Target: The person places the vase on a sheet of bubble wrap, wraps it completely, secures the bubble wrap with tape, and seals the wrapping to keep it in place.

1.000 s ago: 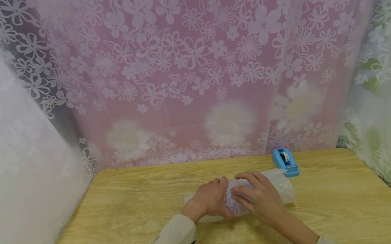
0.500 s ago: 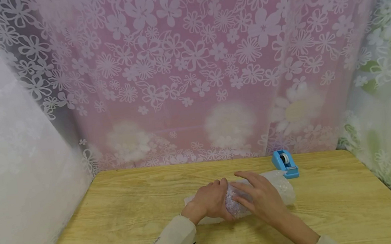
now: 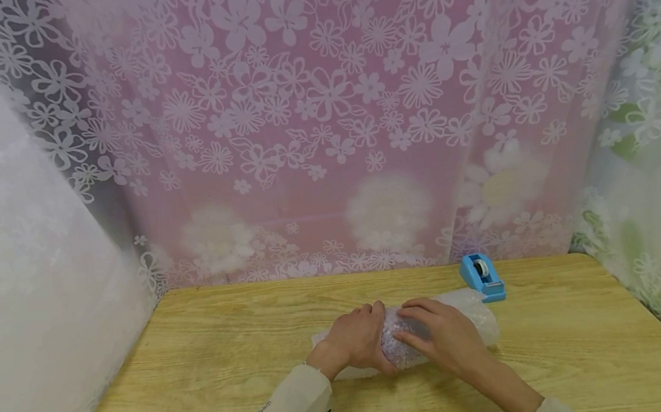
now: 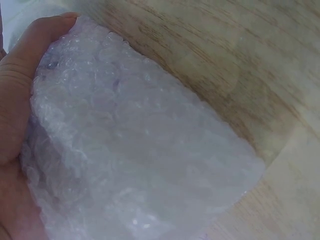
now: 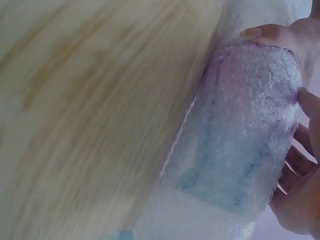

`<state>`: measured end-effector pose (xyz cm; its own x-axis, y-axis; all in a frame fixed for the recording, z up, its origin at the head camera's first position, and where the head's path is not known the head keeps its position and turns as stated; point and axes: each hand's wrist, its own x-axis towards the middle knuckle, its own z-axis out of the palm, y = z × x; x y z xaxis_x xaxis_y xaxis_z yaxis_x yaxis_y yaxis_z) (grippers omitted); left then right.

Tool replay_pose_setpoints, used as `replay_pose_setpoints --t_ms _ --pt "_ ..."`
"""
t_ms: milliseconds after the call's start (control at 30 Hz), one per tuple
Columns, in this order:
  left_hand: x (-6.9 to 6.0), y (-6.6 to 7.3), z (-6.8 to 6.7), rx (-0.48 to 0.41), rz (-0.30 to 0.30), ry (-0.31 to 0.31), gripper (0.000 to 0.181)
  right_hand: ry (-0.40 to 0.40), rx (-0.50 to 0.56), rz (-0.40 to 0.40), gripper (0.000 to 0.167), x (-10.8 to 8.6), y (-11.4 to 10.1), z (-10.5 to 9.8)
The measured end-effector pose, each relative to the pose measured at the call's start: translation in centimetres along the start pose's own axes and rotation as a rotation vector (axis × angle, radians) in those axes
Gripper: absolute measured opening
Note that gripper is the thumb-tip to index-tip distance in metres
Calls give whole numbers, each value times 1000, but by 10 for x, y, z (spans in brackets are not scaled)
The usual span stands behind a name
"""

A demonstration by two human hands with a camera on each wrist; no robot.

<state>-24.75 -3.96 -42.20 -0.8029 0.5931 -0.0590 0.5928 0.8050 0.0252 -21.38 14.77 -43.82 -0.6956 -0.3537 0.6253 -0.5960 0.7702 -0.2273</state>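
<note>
A bundle rolled in clear bubble wrap lies crosswise on the table, between both hands. Something pinkish and bluish shows through the wrap in the right wrist view; its kind cannot be made out. My left hand grips the bundle near its middle, thumb on the near side. My right hand lies over the part to the right, fingers curved over the far side and thumb tip against the wrap. The left wrist view shows the loose, puffy end of the bubble wrap beside the left hand.
A blue tape dispenser with a roll of tape stands behind the wrap's right end, very close to it. The wood-grain table ends at a pink flowered curtain. Pale sheets hang on both sides.
My right hand first opened its fingers a little, with the index finger raised, then lowered them onto the wrap. The left hand and the bundle stay in place.
</note>
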Motion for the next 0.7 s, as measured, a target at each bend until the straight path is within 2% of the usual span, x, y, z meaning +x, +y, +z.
replay_pose_setpoints --t_ms 333,567,700 --pt "0 0 -1 -1 20 7 92 -12 37 63 36 -4 -2 0" --pt "-1 0 -1 18 23 8 89 19 -39 35 37 1 -7 -1" --pt "-1 -1 0 18 30 14 84 9 -61 72 35 5 -10 0"
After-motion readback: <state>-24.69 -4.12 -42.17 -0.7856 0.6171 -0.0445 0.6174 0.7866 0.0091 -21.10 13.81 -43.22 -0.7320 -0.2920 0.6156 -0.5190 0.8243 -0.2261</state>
